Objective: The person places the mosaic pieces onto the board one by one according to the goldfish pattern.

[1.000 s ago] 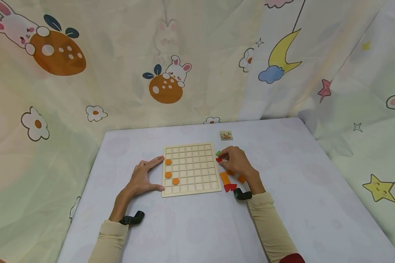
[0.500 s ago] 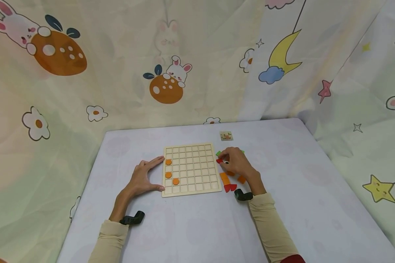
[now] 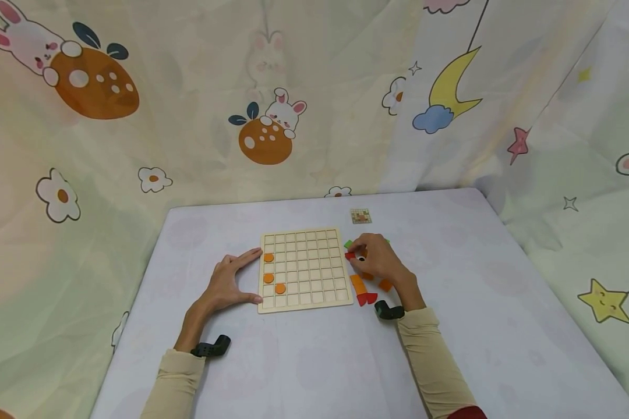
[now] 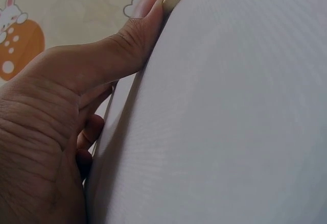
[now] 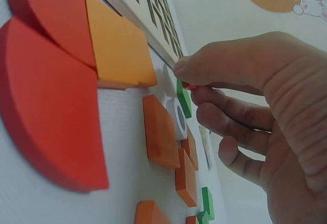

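A pale wooden grid board (image 3: 309, 262) lies flat, with three orange discs (image 3: 269, 257) in cells on its left side. My left hand (image 3: 224, 283) has thumb and fingers spread apart, their tips touching the board's left edge. Just off the right edge, my right hand (image 3: 378, 256) pinches a small red piece (image 3: 350, 255) between thumb and fingers. Only a sliver of that red piece (image 5: 190, 86) shows in the right wrist view. Under this hand lie orange blocks (image 5: 161, 132) and a white ring-like piece with a dark centre (image 5: 177, 119).
Two red quarter-round pieces (image 5: 51, 106) lie by an orange block (image 5: 120, 43), nearest my right wrist. Green pieces (image 3: 348, 244) sit near the board's right edge. A small patterned card (image 3: 361, 216) lies behind the pieces. A patterned cloth (image 3: 188, 116) hangs behind the table.
The right hand has shifted very slightly, and a dark-centred piece shows between its thumb and fingers that was hidden a second ago. The left hand and the board stay still.
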Tool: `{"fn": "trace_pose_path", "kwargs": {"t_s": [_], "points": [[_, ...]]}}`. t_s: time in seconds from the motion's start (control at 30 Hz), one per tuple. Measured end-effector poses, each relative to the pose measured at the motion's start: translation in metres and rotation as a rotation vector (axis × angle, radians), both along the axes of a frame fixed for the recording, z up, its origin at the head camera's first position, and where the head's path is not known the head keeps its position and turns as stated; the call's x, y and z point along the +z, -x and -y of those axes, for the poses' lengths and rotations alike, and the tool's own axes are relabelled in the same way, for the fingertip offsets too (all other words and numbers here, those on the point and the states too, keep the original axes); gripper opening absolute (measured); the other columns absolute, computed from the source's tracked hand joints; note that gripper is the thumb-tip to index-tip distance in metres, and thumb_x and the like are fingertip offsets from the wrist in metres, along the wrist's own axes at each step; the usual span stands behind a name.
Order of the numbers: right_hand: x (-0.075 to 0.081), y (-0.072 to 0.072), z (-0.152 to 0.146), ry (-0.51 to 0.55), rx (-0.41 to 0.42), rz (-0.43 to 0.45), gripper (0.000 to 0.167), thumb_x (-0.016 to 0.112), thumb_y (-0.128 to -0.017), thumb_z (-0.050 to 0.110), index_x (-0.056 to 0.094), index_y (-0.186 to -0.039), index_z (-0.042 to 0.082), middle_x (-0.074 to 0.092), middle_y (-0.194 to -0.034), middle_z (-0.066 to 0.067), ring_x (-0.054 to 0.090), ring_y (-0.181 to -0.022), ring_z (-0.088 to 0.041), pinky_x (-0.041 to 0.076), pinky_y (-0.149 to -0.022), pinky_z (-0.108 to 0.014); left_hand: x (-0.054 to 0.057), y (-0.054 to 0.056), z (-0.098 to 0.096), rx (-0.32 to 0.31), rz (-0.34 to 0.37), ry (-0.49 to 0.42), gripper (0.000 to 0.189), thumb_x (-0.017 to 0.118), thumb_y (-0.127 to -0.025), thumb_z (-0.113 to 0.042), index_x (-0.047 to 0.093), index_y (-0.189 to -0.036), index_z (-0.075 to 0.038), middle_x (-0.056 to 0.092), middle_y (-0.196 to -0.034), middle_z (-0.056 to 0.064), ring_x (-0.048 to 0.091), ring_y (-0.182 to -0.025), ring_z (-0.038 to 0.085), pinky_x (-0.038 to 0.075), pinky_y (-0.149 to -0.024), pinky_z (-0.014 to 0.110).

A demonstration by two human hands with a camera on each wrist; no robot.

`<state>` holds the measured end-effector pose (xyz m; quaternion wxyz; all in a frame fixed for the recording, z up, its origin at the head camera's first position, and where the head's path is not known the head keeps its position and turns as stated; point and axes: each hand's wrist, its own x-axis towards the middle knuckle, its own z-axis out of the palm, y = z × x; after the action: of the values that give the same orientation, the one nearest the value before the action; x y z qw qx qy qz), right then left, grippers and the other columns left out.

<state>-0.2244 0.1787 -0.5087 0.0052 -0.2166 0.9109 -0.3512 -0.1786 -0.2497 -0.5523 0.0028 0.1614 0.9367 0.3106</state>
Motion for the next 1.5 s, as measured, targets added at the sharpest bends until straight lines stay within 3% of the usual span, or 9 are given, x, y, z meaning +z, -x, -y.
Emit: {"fn": "trace_pose_path", "kwargs": {"t_s": [0.63,1.03,1.5], "points": [[-0.001,0.001,0.007,0.048,0.089,-0.026,0.019,0.085,-0.085,0.009,0.083,-0.103,0.002,0.080,-0.097,-0.007,0.068,-0.087,-0.020,0.057,-0.084,-0.039,0.001,0.001,0.000,-0.002,0.002,0.010,0.126,0.104,-0.059,-0.060,0.047,-0.167,-0.028,0.048,-0.173,0.000,0.049,-0.112,0.023,0.035,-0.095,0.045],[0.002,-0.001,0.019,0.034,0.107,0.033,0.018,0.087,-0.088,0.011,0.085,-0.105,0.006,0.083,-0.103,-0.005,0.069,-0.094,-0.021,0.057,-0.089,-0.039,-0.001,0.001,0.001,0.000,0.007,-0.008,0.126,0.104,-0.059,-0.061,0.047,-0.167,-0.029,0.048,-0.174,-0.001,0.049,-0.113,0.023,0.035,-0.096,0.047],[0.004,-0.004,0.034,0.037,0.135,0.052,0.018,0.089,-0.086,0.010,0.086,-0.103,0.007,0.082,-0.101,-0.002,0.068,-0.092,-0.017,0.055,-0.088,-0.036,-0.003,0.002,0.003,-0.017,-0.016,-0.024,0.126,0.103,-0.058,-0.061,0.048,-0.167,-0.029,0.049,-0.172,-0.002,0.049,-0.109,0.022,0.034,-0.094,0.045]]}}
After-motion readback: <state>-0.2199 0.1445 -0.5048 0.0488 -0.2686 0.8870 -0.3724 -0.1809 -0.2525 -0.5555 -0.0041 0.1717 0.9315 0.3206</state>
